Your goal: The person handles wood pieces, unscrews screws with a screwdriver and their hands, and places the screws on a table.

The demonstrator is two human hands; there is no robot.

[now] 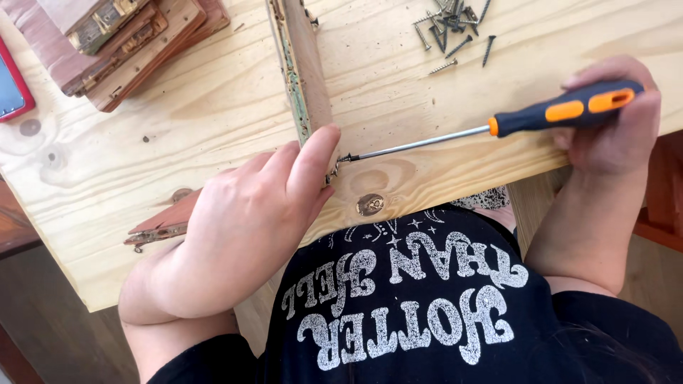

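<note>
- My left hand presses flat on the table, fingers together against the near end of the strip; the thumb steadies the screw.
- My right hand is wrapped closed around the black-and-orange handle of the screwdriver. The thin steel shaft lies almost level, its tip in the screw head.
- I think it is best to keep the shaft in line with the screw and push while turning (otherwise the tip slips out).
- The strip is upright, brown wood, with an old greenish edge.
- Farther away lie loose dark screws and stacked reddish boards.
</note>
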